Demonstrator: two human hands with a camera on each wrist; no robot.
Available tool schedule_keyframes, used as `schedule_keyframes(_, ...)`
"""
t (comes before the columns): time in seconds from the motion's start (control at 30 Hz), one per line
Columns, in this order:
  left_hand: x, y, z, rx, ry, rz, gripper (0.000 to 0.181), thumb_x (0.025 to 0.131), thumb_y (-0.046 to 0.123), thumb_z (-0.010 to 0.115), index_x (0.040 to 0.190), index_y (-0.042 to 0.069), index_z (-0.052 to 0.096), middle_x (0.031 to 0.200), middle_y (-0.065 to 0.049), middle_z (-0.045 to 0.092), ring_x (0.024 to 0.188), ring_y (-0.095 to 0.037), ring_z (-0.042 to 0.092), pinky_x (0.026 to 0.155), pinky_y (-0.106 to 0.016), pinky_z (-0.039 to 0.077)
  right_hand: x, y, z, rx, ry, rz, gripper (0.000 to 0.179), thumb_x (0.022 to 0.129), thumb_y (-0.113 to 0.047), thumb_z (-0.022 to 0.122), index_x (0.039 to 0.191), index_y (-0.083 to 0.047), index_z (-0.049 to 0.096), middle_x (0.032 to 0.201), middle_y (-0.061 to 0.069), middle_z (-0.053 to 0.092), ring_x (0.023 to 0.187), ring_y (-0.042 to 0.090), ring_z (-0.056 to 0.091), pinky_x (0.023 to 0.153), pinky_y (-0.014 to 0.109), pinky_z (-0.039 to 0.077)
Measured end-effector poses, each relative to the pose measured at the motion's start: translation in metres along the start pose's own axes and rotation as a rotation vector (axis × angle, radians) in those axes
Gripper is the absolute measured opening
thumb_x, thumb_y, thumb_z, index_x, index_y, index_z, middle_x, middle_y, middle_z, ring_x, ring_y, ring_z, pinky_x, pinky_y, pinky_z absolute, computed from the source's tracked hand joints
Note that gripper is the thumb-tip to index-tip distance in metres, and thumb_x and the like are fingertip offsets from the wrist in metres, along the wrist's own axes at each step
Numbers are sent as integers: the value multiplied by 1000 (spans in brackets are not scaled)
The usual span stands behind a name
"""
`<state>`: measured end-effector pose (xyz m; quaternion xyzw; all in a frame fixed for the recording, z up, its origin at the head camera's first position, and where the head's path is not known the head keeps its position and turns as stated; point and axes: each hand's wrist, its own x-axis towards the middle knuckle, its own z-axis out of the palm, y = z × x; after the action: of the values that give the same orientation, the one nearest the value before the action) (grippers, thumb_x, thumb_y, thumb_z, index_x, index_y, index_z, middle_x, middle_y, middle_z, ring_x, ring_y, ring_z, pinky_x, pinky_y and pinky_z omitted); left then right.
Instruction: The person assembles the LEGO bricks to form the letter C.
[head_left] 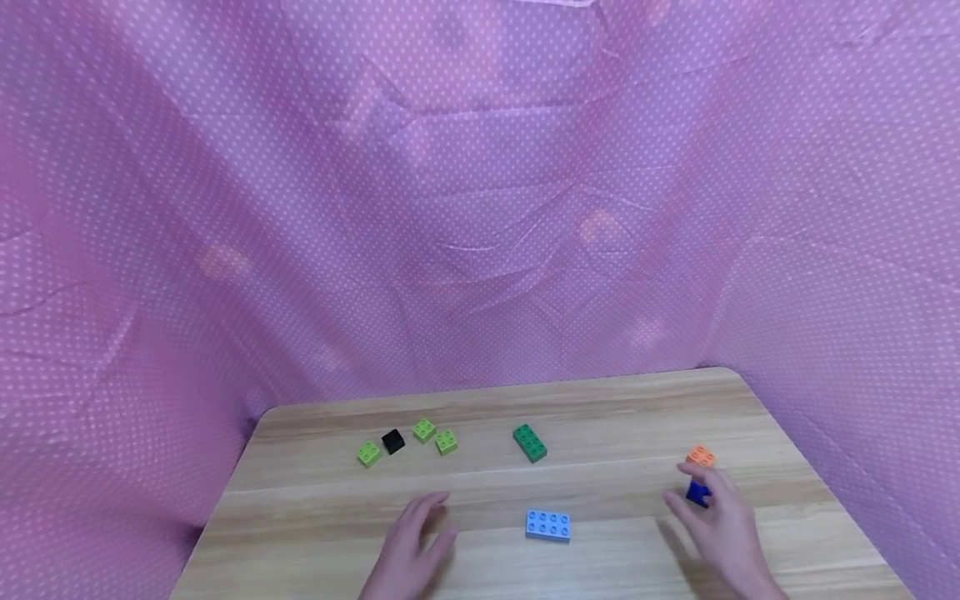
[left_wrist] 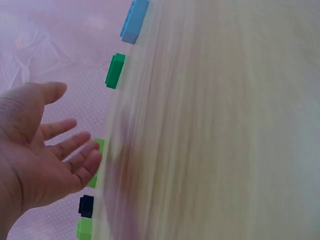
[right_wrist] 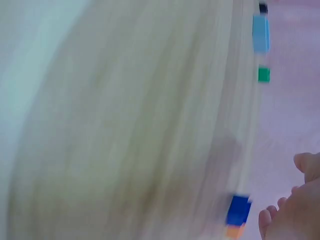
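My right hand [head_left: 722, 527] hovers near a dark blue toy brick [head_left: 698, 493], with thumb and fingers spread apart around it. In the right wrist view a gap shows between the hand [right_wrist: 295, 210] and the dark blue brick [right_wrist: 238, 210]. An orange brick [head_left: 702, 455] lies just behind the blue one, partly covered by the fingers. My left hand [head_left: 411, 546] is held over the table, thumb apart from loosely bent fingers, and holds nothing. Between the two hands lies a light blue brick [head_left: 548, 526] with two rows of studs.
Farther back on the wooden table [head_left: 300, 517] is a long green brick [head_left: 530, 443]. Back left, a black brick [head_left: 393, 442] sits among three lime bricks, one at its left [head_left: 368, 453]. A pink dotted cloth [head_left: 480, 250] surrounds the table at the back and sides.
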<state>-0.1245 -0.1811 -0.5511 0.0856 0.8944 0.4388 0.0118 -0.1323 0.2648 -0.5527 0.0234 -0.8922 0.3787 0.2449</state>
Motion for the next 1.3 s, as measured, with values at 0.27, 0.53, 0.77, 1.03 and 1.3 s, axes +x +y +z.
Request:
schedule_keyframes(0.27, 24, 15, 32, -164, -68, 2, 50, 102, 30, 71, 147, 13, 58, 140, -7, 64, 121, -27, 64, 105, -49, 55, 9, 32, -9, 31, -18, 140, 43, 88, -8, 86, 127, -2, 69, 127, 23, 65, 103, 35, 72, 72, 8, 51)
schedule_keyframes(0.53, 42, 31, 67, -189, -120, 51, 42, 100, 33, 74, 139, 22, 66, 130, 2, 68, 115, -20, 65, 102, -39, 55, 8, 48, 3, 77, -45, 136, 40, 82, 3, 88, 120, 3, 72, 119, 30, 71, 89, -5, 65, 73, 4, 53)
schedule_keyframes(0.77, 43, 31, 81, -121, -147, 30, 30, 98, 33, 77, 127, 28, 74, 124, 14, 70, 114, -13, 62, 99, -36, 54, 9, 51, 6, 56, -81, 135, 39, 85, 0, 87, 121, 3, 72, 120, 31, 71, 91, 16, 74, 75, 6, 54)
schedule_keyframes(1.03, 46, 33, 86, -106, -152, 36, 24, 96, 30, 79, 119, 30, 77, 116, 19, 72, 113, -11, 63, 101, -38, 52, 12, 48, 7, 26, -91, 72, 36, 84, -2, 88, 118, 1, 75, 110, 25, 76, 88, 20, 75, 73, 7, 53)
schedule_keyframes(1.3, 48, 33, 90, -119, -150, 18, 24, 94, 31, 81, 117, 30, 77, 113, 20, 71, 111, -10, 64, 100, -40, 53, 12, 17, 22, 165, -105, -79, 34, 81, 5, 87, 112, -2, 79, 110, 17, 78, 101, 10, 72, 83, 11, 57)
